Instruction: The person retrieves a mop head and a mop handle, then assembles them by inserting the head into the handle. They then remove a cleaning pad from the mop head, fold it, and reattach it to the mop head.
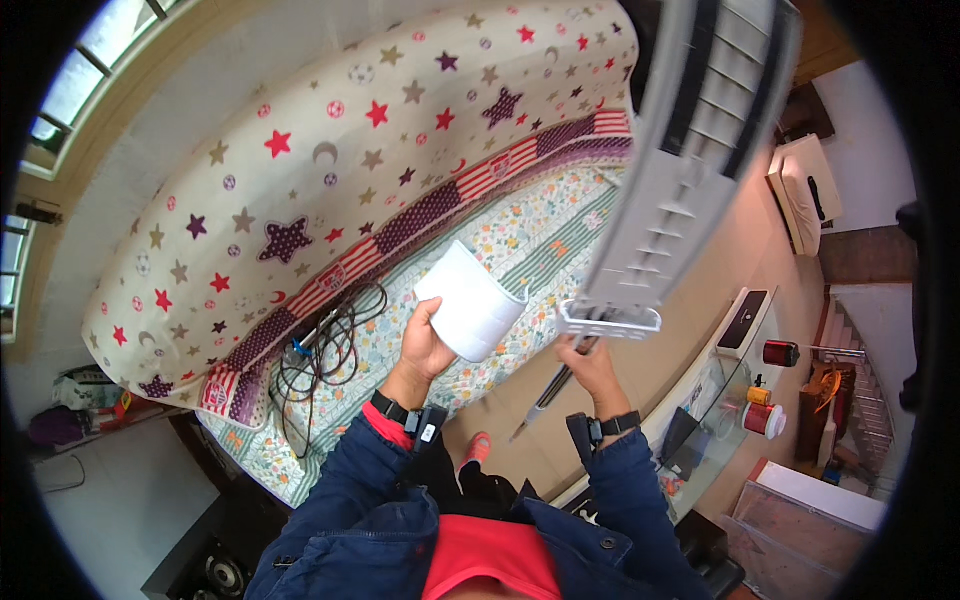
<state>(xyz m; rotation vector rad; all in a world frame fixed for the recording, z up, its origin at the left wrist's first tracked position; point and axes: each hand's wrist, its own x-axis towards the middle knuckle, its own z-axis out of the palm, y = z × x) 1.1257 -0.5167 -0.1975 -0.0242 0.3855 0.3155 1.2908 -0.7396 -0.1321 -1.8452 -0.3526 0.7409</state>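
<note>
My left hand point(425, 345) is closed on the edge of a white curved plastic cover point(470, 305), held over the patterned seat. To the right, a long grey plastic housing point(665, 220) with slots, ribs and dark strips rises toward the camera. My right hand point(592, 372) is closed at its lower end, just below a pale bracket-like rim point(612, 322). From the same hand a slim dark rod with a thin pointed tip point(548, 393), much like a screwdriver, slants down to the left. My right fingers are partly hidden behind the housing's end.
A sofa or bed with a star-patterned cover point(330, 180) and floral sheet point(560, 235) fills the left. Coiled black cables point(330, 345) lie on it. At right stands a glass-topped table point(715, 430) with a red jar point(780, 353). Tiled floor point(530, 435) lies between.
</note>
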